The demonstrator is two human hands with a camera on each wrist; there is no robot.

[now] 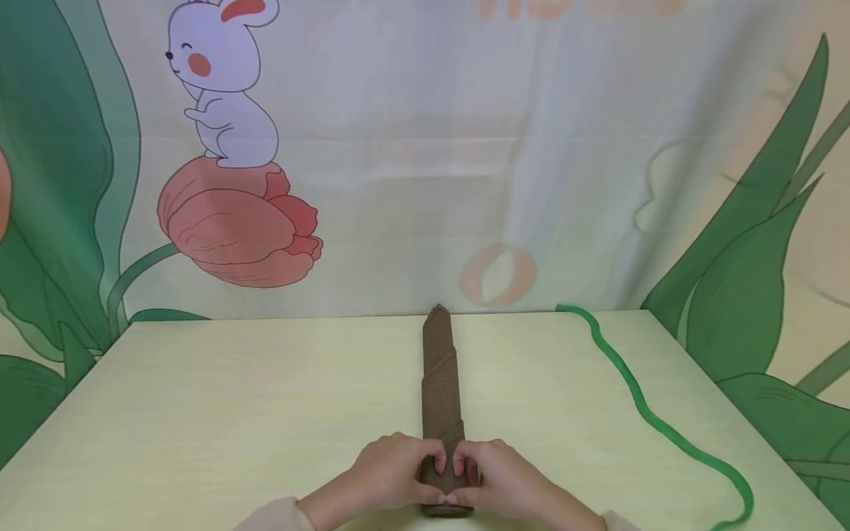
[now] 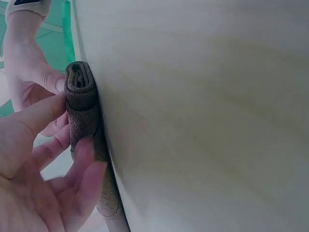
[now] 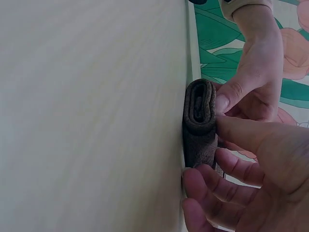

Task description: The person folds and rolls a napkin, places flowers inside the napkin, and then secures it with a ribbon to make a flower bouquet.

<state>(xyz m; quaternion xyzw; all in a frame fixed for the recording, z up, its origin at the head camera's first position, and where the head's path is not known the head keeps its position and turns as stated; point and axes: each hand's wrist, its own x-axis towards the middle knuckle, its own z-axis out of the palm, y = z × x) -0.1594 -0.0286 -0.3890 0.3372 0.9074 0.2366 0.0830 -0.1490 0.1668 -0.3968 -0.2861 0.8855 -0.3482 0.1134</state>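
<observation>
A brown towel (image 1: 441,402), rolled into a long flat strip with slanting edges across it, lies lengthwise on the table. At its near end my left hand (image 1: 392,468) grips the left side, thumb and fingers bent against the cloth. Opposite it, my right hand (image 1: 506,476) holds the right side in the same way. The two thumbs meet, or nearly meet, on top of the roll. In the left wrist view, the coiled layers at the end of the towel (image 2: 81,108) show. The right wrist view also shows the wound end of the towel (image 3: 200,140), with fingers along its side.
A wavy green strip (image 1: 640,402) lies on the right part of the pale table (image 1: 232,413). Behind the table's far edge hangs a cloth backdrop (image 1: 398,147) printed with a rabbit, a tulip and leaves.
</observation>
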